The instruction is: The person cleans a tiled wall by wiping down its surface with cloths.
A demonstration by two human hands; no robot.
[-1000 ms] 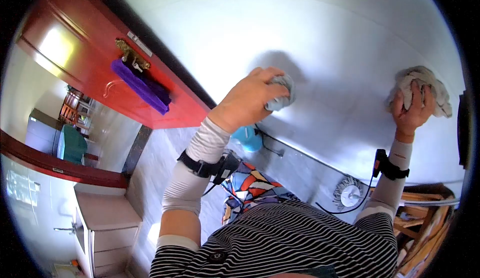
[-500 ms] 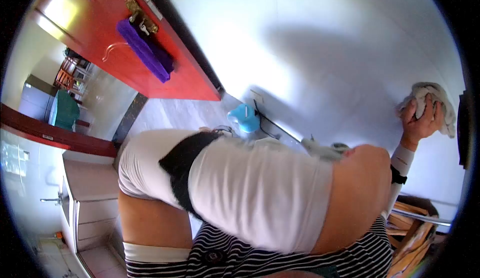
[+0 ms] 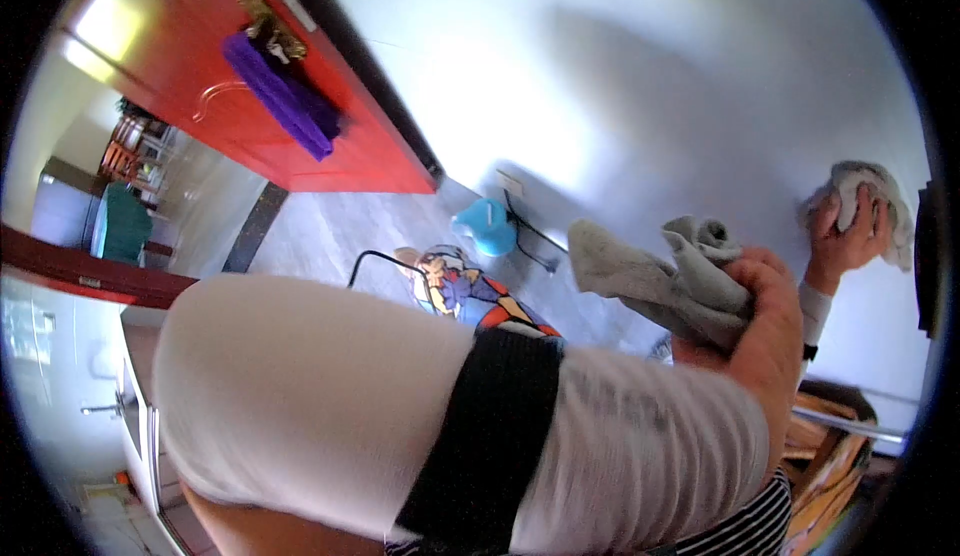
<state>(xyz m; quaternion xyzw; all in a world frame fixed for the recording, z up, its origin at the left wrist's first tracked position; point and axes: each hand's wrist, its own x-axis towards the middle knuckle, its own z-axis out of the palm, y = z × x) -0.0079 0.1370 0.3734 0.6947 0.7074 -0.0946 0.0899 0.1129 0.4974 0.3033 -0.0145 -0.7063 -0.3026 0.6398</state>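
My left arm, in a pale sleeve with a black band, crosses the view from the left. My left hand (image 3: 765, 306) is closed around a bunched grey cloth (image 3: 650, 281), whose loose end sticks out to the left. At the far right, my right hand (image 3: 850, 231) presses another crumpled light-grey cloth (image 3: 868, 178) flat to the white wall (image 3: 470, 76), with its fingers bent over it. The two hands are apart. My left forearm covers much of the floor and my striped shirt.
An open red door (image 3: 370, 136) has a purple towel (image 3: 280, 96) hanging on its handle. A blue object (image 3: 485, 226) and a colourful patterned item (image 3: 470, 291) are on the floor. A metal rail (image 3: 850, 426) is at lower right; a sink tap (image 3: 100, 411) is at left.
My left forearm has swung up and across, bringing the left hand and its grey cloth into view. The patterned item on the floor now shows. My right hand stays almost in place.
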